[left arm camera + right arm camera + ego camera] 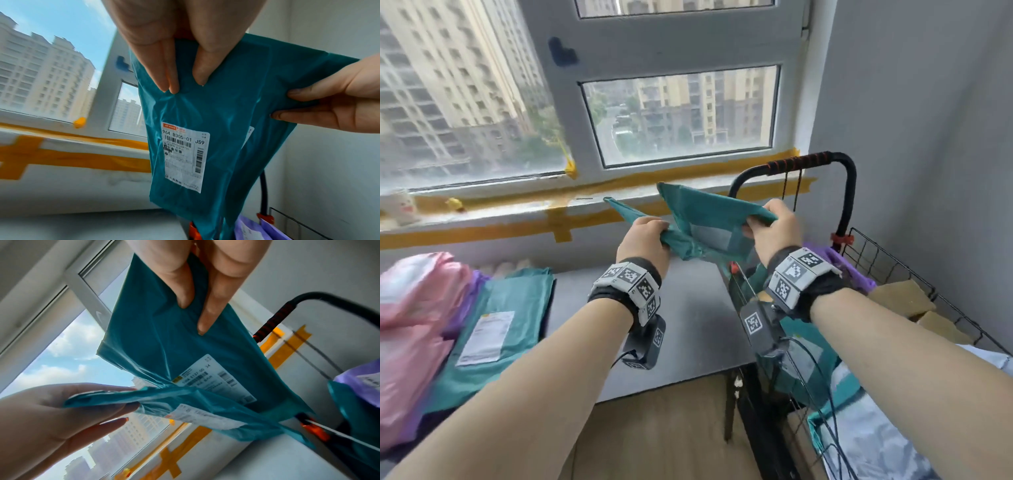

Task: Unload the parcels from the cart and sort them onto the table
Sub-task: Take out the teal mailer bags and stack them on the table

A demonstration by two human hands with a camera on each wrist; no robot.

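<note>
Now, over at the left edge of the grey table [688,318] sit a glossy pink plastic parcel [417,294] and a flat teal mailer with a white label [496,329]. Mid-air past the table's far right corner, the left hand [643,240] pinches one crumpled teal plastic mailer bag [685,245], while the right hand [774,229] grips a second teal mailer bag [709,209]; the two bags touch, running hand to hand. Likely they get pulled apart, then swung left to the teal one. Rightmost, the black wire cart [893,263] holds a purple parcel [842,263], brown cardboard boxes [904,294] and more teal mailers.
</note>
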